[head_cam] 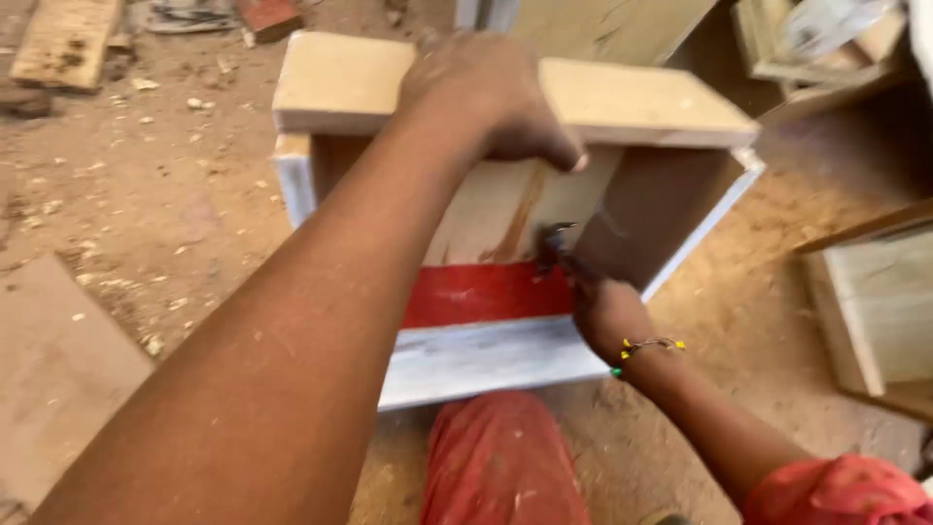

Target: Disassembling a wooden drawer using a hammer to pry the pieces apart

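Note:
An open wooden box [671, 209] stands on the sandy floor in front of me, with a pale top board [641, 102], a whitish front edge and a red strip inside. My left hand [491, 87] grips the top board near its middle, fingers curled over the front edge. My right hand [598, 306], with a beaded bracelet on the wrist, reaches inside the box and is closed on a small dark metal tool [554, 243] pressed against the inner back panel. The tool's tip is blurred.
Sawdust covers the ground. Wooden offcuts [63, 39] lie at the far left. Another pale wooden box [875, 311] sits at the right, more wood pieces at the top right. A flat board [49, 369] lies at the lower left. My red-clothed knee [501, 457] is below the box.

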